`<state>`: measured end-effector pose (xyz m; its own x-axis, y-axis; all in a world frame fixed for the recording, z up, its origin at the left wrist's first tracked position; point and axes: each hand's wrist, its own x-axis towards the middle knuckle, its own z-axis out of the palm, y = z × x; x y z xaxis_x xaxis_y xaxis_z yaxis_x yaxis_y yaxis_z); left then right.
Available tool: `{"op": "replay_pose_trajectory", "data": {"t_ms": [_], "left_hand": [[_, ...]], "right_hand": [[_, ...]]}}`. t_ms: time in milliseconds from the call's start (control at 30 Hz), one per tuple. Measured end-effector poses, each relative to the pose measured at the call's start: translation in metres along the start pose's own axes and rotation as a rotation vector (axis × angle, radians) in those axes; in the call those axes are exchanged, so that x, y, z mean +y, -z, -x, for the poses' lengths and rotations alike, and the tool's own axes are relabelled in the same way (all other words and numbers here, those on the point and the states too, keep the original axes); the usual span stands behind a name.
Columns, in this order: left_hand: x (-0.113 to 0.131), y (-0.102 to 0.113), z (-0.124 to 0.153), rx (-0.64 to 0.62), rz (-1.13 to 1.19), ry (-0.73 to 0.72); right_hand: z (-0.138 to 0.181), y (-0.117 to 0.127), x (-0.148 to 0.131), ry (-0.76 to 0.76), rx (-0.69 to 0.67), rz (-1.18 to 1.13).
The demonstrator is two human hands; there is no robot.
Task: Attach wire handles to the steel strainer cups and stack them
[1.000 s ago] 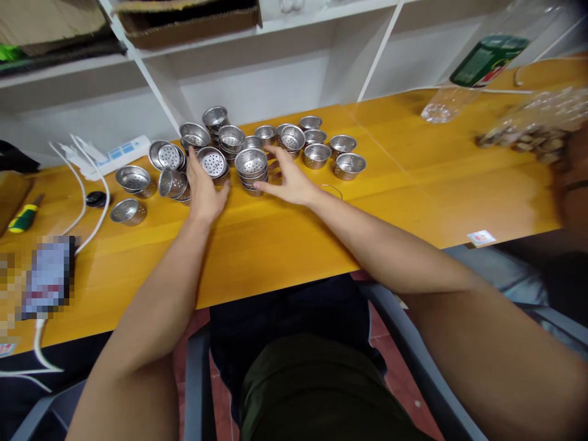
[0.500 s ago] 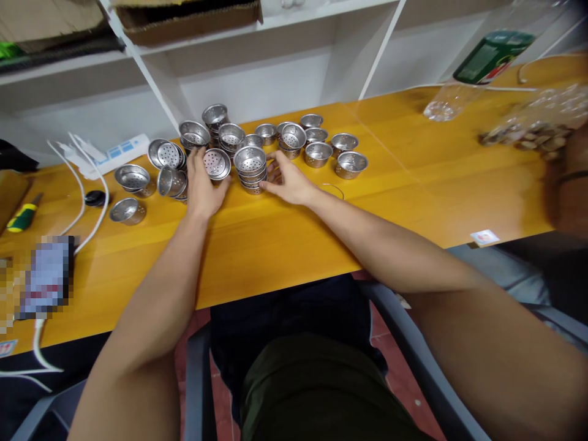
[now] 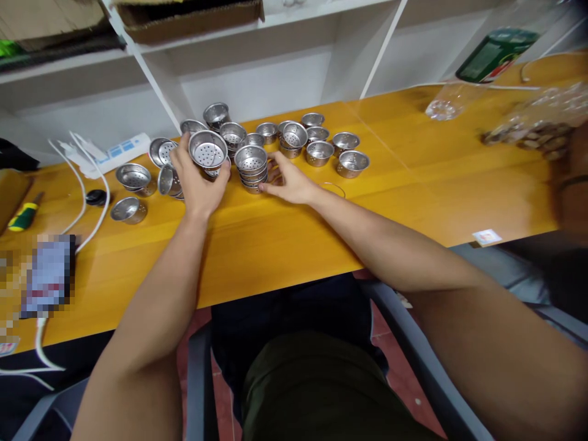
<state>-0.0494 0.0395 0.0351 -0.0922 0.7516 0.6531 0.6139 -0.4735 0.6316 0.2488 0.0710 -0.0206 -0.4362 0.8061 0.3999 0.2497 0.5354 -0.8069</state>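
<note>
A perforated metal cup point(image 3: 208, 150) is gripped between the thumb and fingers of my left hand point(image 3: 198, 187), raised above the cups around it. My right hand point(image 3: 290, 180) curls its thumb and fingers against the right side of a stack of similar cups point(image 3: 251, 160), which stands upright on the table. Left of my left hand are more cups, some tilted, among them a single cup point(image 3: 129, 211) nearest the front. Behind the stack and to its right stand several others, including a cup point(image 3: 352, 164) at the right end of the group.
White shelving point(image 3: 257, 73) backs the yellow table point(image 3: 285, 239). At left lie a power strip point(image 3: 122, 153) with white cables and a screwdriver point(image 3: 25, 214). A plastic bottle point(image 3: 496, 55) leans at right, near a clear bag point(image 3: 546, 135) of brown pieces and another person's arm point(image 3: 574, 184).
My left hand has taken hold of a perforated cup and lifted it from among the others. My right hand stays at the stack.
</note>
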Motion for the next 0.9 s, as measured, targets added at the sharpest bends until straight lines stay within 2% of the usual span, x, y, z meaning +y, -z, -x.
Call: {"op": "replay_pose_trajectory", "data": {"t_ms": [67,133,267,333,467,567,700,900], "left_hand": [[0.004,0.003,0.001,0.003,0.018,-0.069],[0.006,0.003,0.004,-0.014,0.040,-0.131],[0.009,-0.006,0.012,-0.062,0.066,-0.257],[0.012,-0.012,0.017,-0.119,0.069,-0.316],[0.018,-0.015,0.022,-0.255,0.061,-0.386],[0.019,-0.011,0.022,-0.294,0.040,-0.406],[0.021,-0.006,0.020,-0.300,0.013,-0.412],[0.024,-0.012,0.023,-0.314,0.009,-0.431]], "right_hand": [[0.001,0.003,0.000,0.009,-0.046,-0.031],[0.001,0.008,-0.003,0.033,-0.035,-0.018],[0.005,0.026,-0.026,0.188,0.177,0.137],[0.009,0.031,-0.046,0.306,0.211,0.224],[0.019,0.027,-0.080,0.518,0.012,0.302],[0.024,0.020,-0.090,0.565,-0.116,0.334],[0.022,0.023,-0.092,0.532,-0.093,0.293],[0.017,0.029,-0.090,0.532,-0.032,0.161]]}}
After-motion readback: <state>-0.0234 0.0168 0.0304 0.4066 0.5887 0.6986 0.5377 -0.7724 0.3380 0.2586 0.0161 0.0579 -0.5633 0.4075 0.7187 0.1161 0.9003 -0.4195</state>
